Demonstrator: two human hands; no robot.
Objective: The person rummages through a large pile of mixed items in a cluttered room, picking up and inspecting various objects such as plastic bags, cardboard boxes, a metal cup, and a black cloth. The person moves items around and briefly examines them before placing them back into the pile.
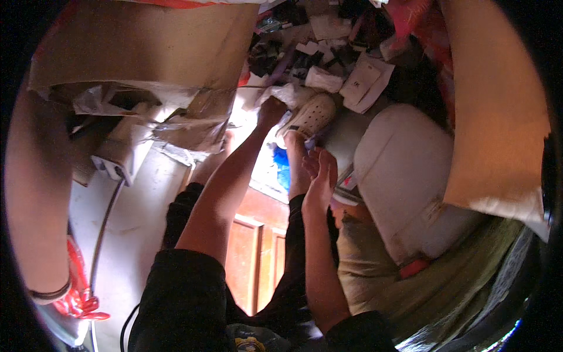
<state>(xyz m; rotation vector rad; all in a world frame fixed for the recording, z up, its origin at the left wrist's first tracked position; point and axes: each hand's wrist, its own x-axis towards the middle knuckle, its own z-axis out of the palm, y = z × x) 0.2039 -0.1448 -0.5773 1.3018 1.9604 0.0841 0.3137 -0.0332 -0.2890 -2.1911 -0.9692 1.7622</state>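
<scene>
Pale crumpled plastic point(285, 92), in the upper centre of the frame, just beside the left grip point(272, 110) and near the cream clog point(316, 112), with loose papers point(365, 81) farther right. Looks like a reach into the clutter point(282, 57). On the left, bunched, with fingers mostly hidden; cannot tell whether closed on the plastic. In the right grip point(321, 166), mid-frame, half curled, nothing visible. Seems to call next for a sure pinch on the plastic, clear of the clog.
</scene>
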